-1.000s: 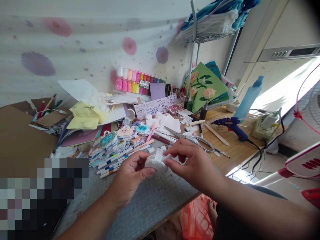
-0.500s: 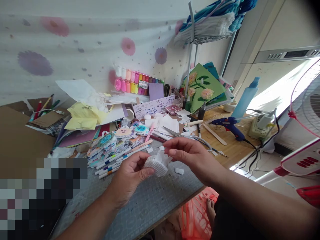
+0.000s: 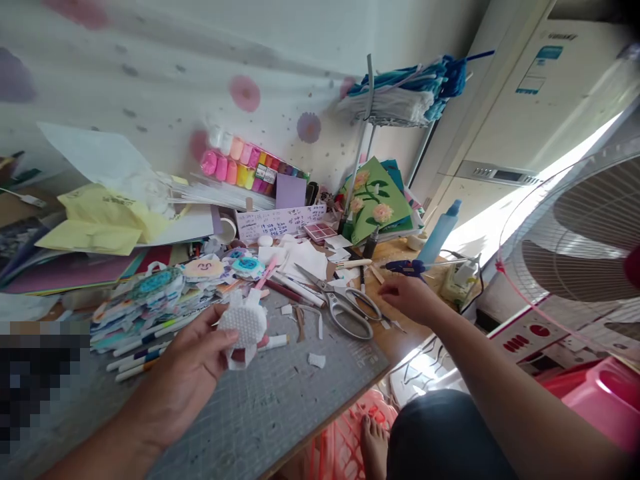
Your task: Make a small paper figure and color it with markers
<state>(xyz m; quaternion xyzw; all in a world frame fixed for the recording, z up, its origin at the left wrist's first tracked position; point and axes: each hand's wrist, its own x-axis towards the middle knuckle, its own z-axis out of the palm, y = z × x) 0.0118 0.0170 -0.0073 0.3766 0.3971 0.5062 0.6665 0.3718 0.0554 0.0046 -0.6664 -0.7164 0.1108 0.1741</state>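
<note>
A round white textured piece (image 3: 245, 325) with small tabs at its edge is held between the thumb and fingers of my left hand (image 3: 205, 347), over the grey cutting mat (image 3: 300, 413). My right hand (image 3: 407, 297) is stretched out at the right, its fingers curled at the blue glue gun (image 3: 406, 268). The hand covers part of the gun, so its grip is hidden. Large scissors (image 3: 345, 310) lie between my hands. A small white scrap (image 3: 317, 361) rests on the mat.
Markers (image 3: 145, 360) and stacked paper cutouts (image 3: 155, 287) lie left of my left hand. Farther back are a green flower card (image 3: 375, 200) and a blue bottle (image 3: 440, 233). A fan (image 3: 575, 233) stands at the right.
My right hand has left the white piece and moved right to the glue gun. My left hand still holds the piece, now with its textured face showing. The view has turned right.
</note>
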